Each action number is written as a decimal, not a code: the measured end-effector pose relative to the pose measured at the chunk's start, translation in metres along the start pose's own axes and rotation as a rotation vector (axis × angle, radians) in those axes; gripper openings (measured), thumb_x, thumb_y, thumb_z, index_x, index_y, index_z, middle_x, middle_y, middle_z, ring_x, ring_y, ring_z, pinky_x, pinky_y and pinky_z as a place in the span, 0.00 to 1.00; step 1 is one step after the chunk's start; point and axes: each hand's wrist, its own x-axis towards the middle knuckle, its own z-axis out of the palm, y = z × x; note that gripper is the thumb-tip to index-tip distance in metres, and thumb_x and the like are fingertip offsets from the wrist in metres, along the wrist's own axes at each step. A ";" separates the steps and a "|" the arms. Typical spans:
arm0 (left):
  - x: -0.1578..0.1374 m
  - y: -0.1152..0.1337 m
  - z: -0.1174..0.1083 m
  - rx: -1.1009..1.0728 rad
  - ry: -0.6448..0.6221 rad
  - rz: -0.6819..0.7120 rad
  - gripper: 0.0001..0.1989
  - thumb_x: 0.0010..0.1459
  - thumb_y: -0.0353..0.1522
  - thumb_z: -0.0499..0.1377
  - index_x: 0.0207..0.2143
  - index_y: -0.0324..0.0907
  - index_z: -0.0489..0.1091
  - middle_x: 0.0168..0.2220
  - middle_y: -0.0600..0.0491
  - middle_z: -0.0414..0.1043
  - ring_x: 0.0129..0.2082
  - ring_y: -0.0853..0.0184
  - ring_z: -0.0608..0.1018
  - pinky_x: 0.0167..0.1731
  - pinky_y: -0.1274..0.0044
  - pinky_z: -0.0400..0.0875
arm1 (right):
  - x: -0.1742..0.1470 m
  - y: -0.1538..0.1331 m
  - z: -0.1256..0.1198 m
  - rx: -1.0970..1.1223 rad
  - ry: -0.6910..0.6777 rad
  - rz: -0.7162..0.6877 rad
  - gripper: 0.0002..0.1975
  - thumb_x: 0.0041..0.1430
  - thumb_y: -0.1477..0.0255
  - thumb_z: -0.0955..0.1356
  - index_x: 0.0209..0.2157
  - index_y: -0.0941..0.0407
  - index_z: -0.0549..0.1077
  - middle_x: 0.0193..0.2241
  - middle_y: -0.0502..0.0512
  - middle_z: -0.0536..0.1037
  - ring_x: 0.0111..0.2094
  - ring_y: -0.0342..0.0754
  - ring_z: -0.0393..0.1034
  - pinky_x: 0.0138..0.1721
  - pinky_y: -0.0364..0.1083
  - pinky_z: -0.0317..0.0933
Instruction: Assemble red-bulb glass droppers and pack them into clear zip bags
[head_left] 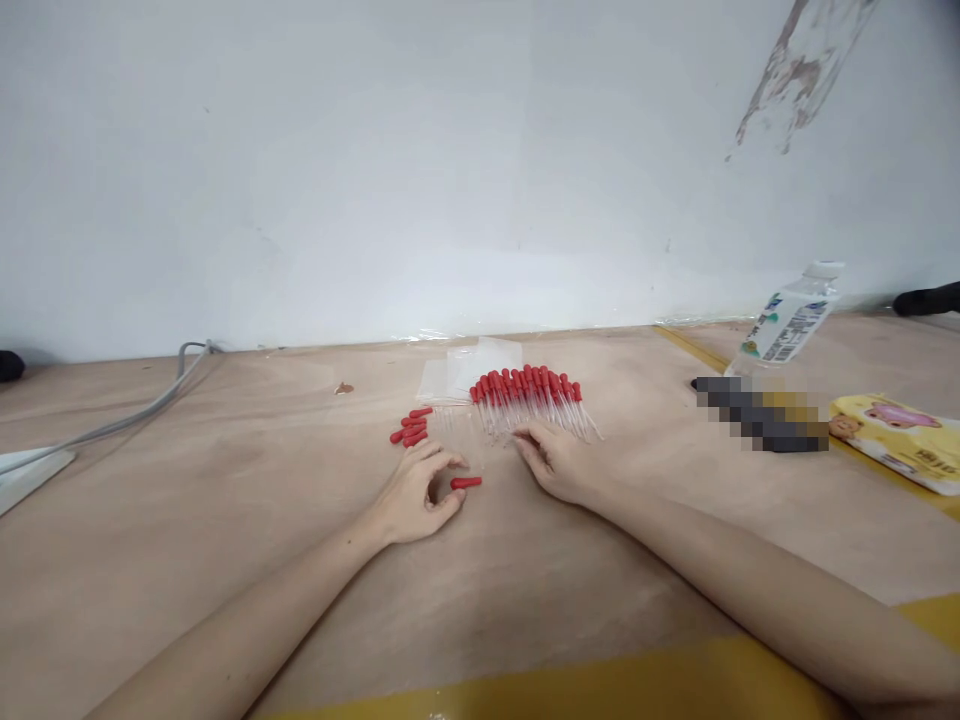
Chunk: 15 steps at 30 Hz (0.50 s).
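Left hand [420,495] and right hand [562,465] bare; forearms [277,605] bare; a small spot [349,541] near the left wrist [375,525].

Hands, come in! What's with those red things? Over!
Left hand open around one red rubbery bulb, contact unclear. Right hand at thin clear tubes with red tops, grip unclear. Maybe in the way: loose red bulbs beyond left hand.

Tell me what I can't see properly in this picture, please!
All in the head view:
Right hand: its fingertips are too small to tell whether they hold anything.
Clear tubes beside the loose red bulbs: too thin and faint to count.
Dark thing near the bottle: hidden by blurry squares.
White thing: cut off by the left edge.
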 end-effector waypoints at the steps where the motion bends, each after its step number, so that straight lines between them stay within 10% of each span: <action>1: 0.001 0.001 0.001 0.005 -0.003 0.000 0.11 0.50 0.33 0.58 0.38 0.42 0.70 0.33 0.50 0.68 0.33 0.64 0.71 0.37 0.70 0.66 | -0.001 -0.003 -0.001 -0.003 0.001 -0.010 0.10 0.59 0.73 0.58 0.38 0.58 0.68 0.33 0.55 0.73 0.33 0.44 0.66 0.36 0.43 0.57; 15: 0.005 -0.007 0.022 -0.366 0.156 -0.232 0.09 0.56 0.38 0.54 0.34 0.41 0.66 0.31 0.51 0.70 0.31 0.67 0.73 0.31 0.75 0.68 | -0.012 -0.013 0.006 0.013 -0.003 -0.120 0.09 0.59 0.70 0.59 0.34 0.56 0.69 0.23 0.49 0.71 0.25 0.41 0.62 0.36 0.44 0.52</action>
